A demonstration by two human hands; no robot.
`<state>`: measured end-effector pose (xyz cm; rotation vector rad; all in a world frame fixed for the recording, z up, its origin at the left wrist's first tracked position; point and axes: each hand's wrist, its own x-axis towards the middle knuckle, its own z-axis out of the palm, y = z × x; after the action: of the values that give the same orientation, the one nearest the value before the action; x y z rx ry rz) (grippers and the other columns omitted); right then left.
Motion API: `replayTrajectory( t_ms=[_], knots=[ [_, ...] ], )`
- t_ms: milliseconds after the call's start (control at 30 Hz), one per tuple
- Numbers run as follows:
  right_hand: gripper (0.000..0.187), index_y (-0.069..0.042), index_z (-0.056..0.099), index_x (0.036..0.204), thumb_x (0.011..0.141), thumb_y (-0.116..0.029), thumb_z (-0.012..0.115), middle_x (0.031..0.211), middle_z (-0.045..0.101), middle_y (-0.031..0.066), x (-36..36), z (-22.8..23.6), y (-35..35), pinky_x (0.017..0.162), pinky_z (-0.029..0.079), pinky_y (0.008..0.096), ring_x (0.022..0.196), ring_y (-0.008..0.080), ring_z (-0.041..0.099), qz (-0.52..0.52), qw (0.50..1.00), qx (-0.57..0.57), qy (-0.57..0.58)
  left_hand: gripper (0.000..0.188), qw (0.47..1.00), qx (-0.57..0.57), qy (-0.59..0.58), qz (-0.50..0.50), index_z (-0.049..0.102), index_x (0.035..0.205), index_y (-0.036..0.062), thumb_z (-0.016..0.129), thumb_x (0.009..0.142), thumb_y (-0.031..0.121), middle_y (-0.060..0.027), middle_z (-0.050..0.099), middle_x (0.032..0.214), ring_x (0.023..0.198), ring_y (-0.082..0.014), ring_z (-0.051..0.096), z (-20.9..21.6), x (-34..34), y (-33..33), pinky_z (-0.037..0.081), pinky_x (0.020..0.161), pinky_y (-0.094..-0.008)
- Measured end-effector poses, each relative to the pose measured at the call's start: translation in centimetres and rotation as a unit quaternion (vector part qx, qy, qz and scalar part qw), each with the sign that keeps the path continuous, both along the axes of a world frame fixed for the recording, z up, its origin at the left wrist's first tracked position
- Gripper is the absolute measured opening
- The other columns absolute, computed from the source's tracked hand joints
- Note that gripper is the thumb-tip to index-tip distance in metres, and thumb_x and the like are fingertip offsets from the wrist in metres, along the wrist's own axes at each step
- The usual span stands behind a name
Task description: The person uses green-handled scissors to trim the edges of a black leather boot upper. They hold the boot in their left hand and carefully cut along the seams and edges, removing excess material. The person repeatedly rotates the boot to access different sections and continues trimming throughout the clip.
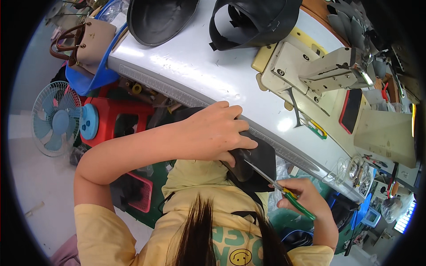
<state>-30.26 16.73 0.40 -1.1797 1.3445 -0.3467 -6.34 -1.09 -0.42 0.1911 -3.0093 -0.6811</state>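
Note:
A black, leather-like piece [265, 160] lies over my lap against the table's front edge. My left hand [217, 133] grips it from above, fingers bent over its upper part and thumb pressed on its surface. Part of the piece is hidden under that hand and forearm. On the right, my right hand [306, 197] holds scissors [290, 198] with green and yellow handles. Their blades point up and left, with the tip at the black piece near my left thumb. Whether the blades touch the material, I cannot tell.
On the white table [177, 66] stand a black curved shell [162, 22] and a black ring-shaped piece [270, 26]. A sewing machine [328, 71] stands at right, near a phone [350, 111]. Left are a fan [60, 119], a red stool [111, 117] and a handbag [95, 42].

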Motion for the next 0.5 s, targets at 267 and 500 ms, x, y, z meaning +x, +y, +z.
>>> replayTrajectory(
  t_ms=[267,500],
  knots=[
    [0.047,-0.002,0.060,0.100,0.065,-0.028,0.079,0.070,0.057,0.0123,0.8,0.4,0.0,0.056,0.043,0.0297,0.061,0.0258,0.055,0.050,0.993,-0.101,0.021,0.052,0.944,0.310,0.092,0.068,0.053,0.117,0.0041,0.072,0.071,0.021,-0.0129,0.059,0.091,0.081,-0.0213,0.057,-0.3,-1.0,-1.5,0.045,0.074,-0.0319],
    [0.051,-0.003,0.060,0.099,0.057,-0.021,0.082,0.067,0.053,0.0108,1.9,1.9,-0.5,0.052,0.038,0.0296,0.055,0.0250,0.048,0.136,0.986,-0.083,0.040,0.037,0.776,0.550,-0.304,-0.052,0.060,0.094,-0.0046,0.068,0.078,0.028,-0.0081,0.065,0.079,0.073,-0.0130,0.058,-0.1,-3.0,-2.9,0.046,0.067,-0.0271]
  ],
)
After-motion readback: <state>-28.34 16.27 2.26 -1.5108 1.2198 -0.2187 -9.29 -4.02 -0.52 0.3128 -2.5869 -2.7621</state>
